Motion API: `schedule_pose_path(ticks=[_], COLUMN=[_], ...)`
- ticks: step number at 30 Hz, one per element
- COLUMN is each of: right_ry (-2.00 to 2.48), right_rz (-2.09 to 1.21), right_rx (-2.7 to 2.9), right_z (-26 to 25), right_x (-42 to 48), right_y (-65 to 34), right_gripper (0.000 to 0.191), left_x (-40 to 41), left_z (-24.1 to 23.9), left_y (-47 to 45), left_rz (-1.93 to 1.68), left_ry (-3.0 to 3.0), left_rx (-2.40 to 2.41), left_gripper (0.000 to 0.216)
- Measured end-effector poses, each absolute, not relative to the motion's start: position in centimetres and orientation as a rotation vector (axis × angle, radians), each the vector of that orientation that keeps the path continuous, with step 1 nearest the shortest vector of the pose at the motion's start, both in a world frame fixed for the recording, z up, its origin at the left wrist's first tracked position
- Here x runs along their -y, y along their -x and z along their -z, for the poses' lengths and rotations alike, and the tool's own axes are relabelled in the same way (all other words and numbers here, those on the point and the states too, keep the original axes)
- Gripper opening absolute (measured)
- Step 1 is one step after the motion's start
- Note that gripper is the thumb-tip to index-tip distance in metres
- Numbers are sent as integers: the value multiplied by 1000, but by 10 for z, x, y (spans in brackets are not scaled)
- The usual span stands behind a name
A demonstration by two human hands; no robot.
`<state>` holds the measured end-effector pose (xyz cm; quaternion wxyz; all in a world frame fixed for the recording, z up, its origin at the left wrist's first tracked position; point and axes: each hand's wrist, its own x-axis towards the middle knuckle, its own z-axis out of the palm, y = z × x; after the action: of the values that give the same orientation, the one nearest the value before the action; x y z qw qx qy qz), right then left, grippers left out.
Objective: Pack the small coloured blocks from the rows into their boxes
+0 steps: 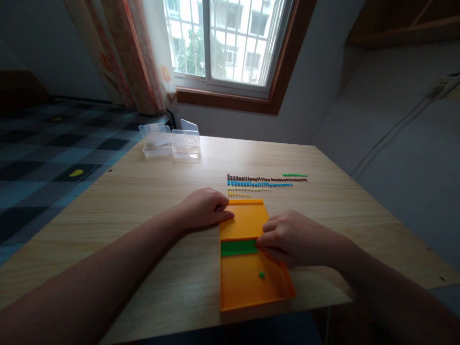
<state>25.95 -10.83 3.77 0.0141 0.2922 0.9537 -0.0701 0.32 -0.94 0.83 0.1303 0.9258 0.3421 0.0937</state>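
An orange tray (244,225) lies on the table in front of me, with a raised rim and a ridge across its middle. My left hand (205,207) is closed on its far left corner, the thumb over the edge. Just below the ridge lies a flat green strip (239,247). My right hand (287,238) reaches over the tray's right rim, its fingers pinched at the strip's right end; the fingertips are partly hidden. A small green piece (261,275) sits in the near part of the tray.
Beyond the tray are rows of tiny pieces: dark brown (258,178), blue (251,184), cream (247,189), yellow (237,194) and green (295,175). Clear plastic boxes (186,146) with raised lids stand at the table's (161,177) far left. A bed (72,143) adjoins on the left.
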Motion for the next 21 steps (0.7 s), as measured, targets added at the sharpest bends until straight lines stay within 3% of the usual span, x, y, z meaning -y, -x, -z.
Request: schedule_pose_path(ticks=[11, 21], right_ry=[-904, -698], right_rz=[274, 630], right_rx=[-3003, -3030], right_z=[-39, -41], right_x=[109, 117], right_y=[-262, -263], right_gripper=[23, 14], left_x=[9, 9], left_z=[-8, -9], left_y=[-3, -3], left_rz=[-256, -280], left_ry=[-2681, -2690], left_rx=[-994, -968], left_gripper=[42, 43])
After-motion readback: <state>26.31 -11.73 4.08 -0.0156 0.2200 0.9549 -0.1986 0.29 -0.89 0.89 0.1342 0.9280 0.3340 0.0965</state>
